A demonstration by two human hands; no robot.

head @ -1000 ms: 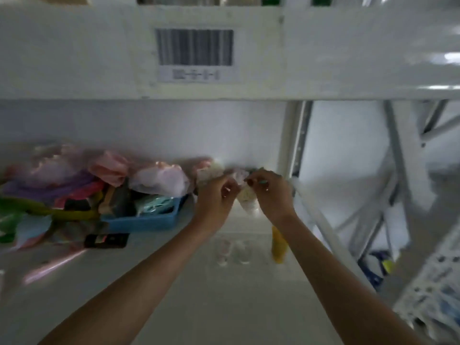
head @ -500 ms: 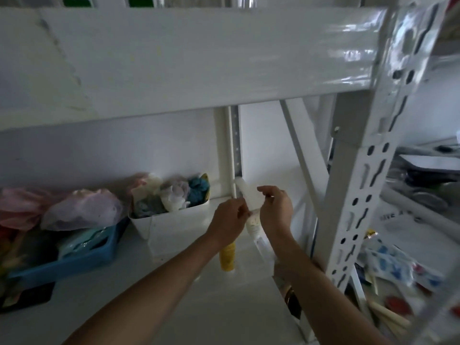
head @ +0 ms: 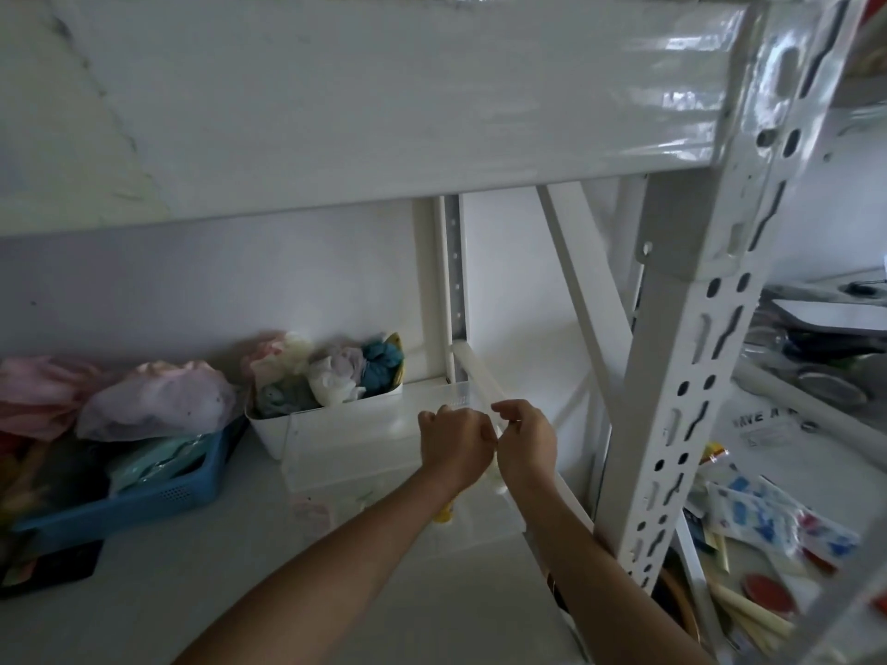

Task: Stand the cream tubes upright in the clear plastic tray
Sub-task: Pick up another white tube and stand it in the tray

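Note:
The clear plastic tray [head: 336, 465] sits on the white shelf, against the right rear post. My left hand [head: 453, 443] and my right hand [head: 525, 436] meet over its right part, fingertips pinched together on the top of a pale cream tube [head: 492, 472]. Only a sliver of that tube shows between my wrists. A yellow cream tube [head: 444, 513] stands upright in the tray, just under my left wrist. Faint pale shapes lie low in the tray's front left, too dim to identify.
A white bin [head: 331, 424] stuffed with cloth items touches the tray's left rear. A blue basket [head: 144, 499] of bagged goods lies further left. The perforated shelf post [head: 696, 376] and a diagonal brace [head: 585, 300] stand close on the right. Loose packets [head: 768, 515] lie beyond the post.
The view swung right, from the barcode label to the shelf's end. My hands stayed together, sank a little into the tray, and now cover most of the pale tube.

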